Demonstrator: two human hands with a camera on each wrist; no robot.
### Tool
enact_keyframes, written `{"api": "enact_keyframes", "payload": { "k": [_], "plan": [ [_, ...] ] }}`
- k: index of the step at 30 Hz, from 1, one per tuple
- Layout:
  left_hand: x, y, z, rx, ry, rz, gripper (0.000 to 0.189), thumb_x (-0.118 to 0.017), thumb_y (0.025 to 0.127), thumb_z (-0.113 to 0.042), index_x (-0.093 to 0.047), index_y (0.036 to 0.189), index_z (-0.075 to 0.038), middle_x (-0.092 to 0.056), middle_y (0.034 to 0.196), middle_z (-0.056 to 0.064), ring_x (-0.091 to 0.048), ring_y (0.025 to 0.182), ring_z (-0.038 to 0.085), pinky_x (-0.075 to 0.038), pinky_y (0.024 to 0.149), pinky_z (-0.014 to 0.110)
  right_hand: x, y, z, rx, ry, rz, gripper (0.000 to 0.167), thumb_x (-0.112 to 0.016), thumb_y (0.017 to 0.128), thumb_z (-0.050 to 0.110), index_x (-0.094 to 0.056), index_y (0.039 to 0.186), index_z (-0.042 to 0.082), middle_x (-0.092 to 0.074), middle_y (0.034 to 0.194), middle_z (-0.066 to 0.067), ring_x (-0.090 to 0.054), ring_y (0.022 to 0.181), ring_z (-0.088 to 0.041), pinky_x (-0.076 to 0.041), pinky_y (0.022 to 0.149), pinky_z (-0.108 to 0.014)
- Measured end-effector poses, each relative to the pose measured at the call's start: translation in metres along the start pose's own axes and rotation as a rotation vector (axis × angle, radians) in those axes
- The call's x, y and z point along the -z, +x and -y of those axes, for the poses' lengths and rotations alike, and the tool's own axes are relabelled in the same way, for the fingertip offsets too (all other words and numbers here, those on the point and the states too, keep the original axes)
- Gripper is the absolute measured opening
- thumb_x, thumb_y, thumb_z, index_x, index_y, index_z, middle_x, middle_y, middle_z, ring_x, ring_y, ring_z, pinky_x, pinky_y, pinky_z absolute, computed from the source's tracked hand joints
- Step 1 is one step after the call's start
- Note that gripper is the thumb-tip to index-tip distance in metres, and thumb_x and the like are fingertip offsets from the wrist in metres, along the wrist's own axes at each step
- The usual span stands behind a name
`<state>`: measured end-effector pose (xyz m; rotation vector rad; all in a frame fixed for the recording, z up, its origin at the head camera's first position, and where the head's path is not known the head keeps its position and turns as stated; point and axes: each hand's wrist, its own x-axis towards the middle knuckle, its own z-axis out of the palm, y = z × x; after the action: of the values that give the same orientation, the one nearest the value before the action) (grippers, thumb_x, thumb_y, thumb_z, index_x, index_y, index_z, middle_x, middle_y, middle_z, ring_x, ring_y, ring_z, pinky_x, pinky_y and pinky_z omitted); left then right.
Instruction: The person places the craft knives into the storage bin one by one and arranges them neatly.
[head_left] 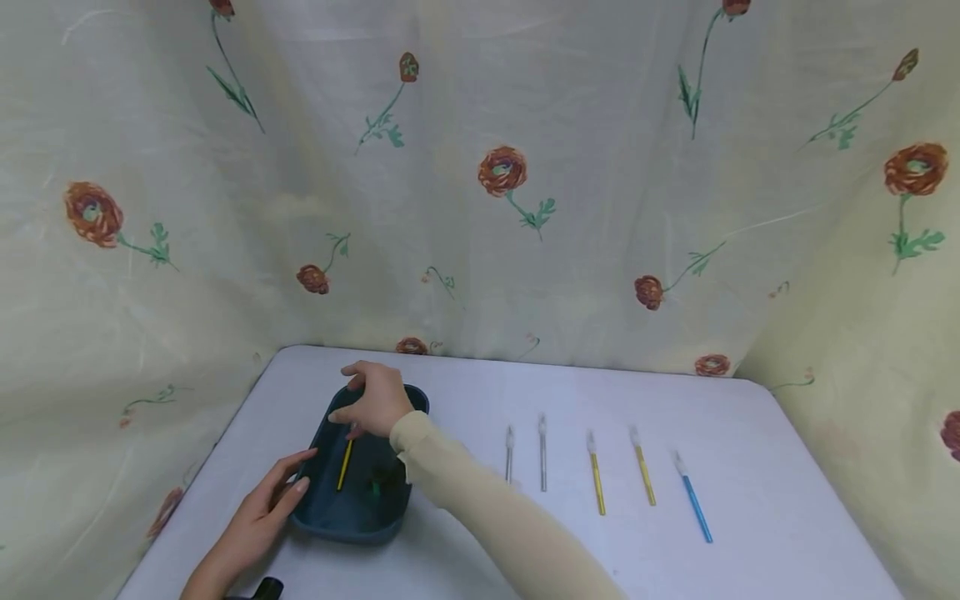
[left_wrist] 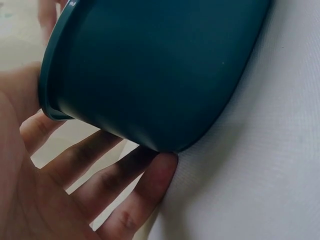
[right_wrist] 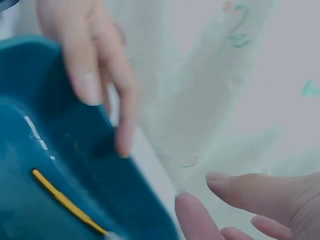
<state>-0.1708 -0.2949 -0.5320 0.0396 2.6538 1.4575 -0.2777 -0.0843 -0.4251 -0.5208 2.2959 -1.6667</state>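
Note:
A dark teal tray [head_left: 348, 532] stands at the left of the table. My left hand [head_left: 255, 517] grips its left side, thumb at the rim and fingers along the outer wall [left_wrist: 145, 75]. Inside the tray lies a slim yellow craft knife [right_wrist: 65, 201], its far end partly hidden by my right hand in the head view. Over the tray's far part reaches my right hand [head_left: 378, 400]. In the right wrist view its thumb [right_wrist: 250, 192] and fingers are apart, with nothing between them.
Right of the tray, several capped craft knives lie spaced out in a row: two silver [head_left: 543, 458], two yellow [head_left: 597, 483] and a blue one [head_left: 697, 507]. Behind the white table [head_left: 480, 387] hangs a flowered curtain [head_left: 450, 208]. A black object [head_left: 268, 588] shows near my left wrist.

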Motion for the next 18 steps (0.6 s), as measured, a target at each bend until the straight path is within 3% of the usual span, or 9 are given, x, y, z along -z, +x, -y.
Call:
{"api": "enact_keyframes", "payload": {
  "k": [6,14,18],
  "plan": [
    [-0.001,0.001,-0.001,-0.003,-0.001,-0.018,0.057,-0.051,0.119,-0.04,-0.039,0.167,-0.011,-0.033,0.174,0.025,-0.039,0.155,0.05,-0.041,0.122,0.063,0.026,-0.015,0.013,0.027,0.037,0.038,0.066,-0.089,0.09,0.0,-0.065,0.151,0.008,-0.066,0.14,-0.021,-0.078,0.064,-0.027,-0.067,0.057,-0.039],
    [-0.001,-0.001,-0.002,0.006,0.01,-0.025,0.058,-0.052,0.118,-0.041,-0.04,0.166,-0.011,-0.033,0.174,0.026,-0.038,0.156,0.05,-0.043,0.121,0.062,0.051,-0.039,0.015,0.095,0.082,0.08,0.073,-0.092,0.088,0.0,-0.064,0.153,0.014,-0.069,0.136,-0.011,-0.078,0.084,-0.031,-0.068,0.059,-0.042],
    [-0.002,0.0,-0.003,0.02,0.008,-0.025,0.057,-0.052,0.118,-0.039,-0.04,0.166,-0.012,-0.032,0.174,0.025,-0.038,0.156,0.051,-0.044,0.121,0.061,0.064,-0.051,0.016,0.128,0.049,0.1,0.079,-0.092,0.087,0.0,-0.06,0.157,0.017,-0.068,0.14,-0.011,-0.08,0.084,-0.026,-0.068,0.06,-0.043]
  ]
}}
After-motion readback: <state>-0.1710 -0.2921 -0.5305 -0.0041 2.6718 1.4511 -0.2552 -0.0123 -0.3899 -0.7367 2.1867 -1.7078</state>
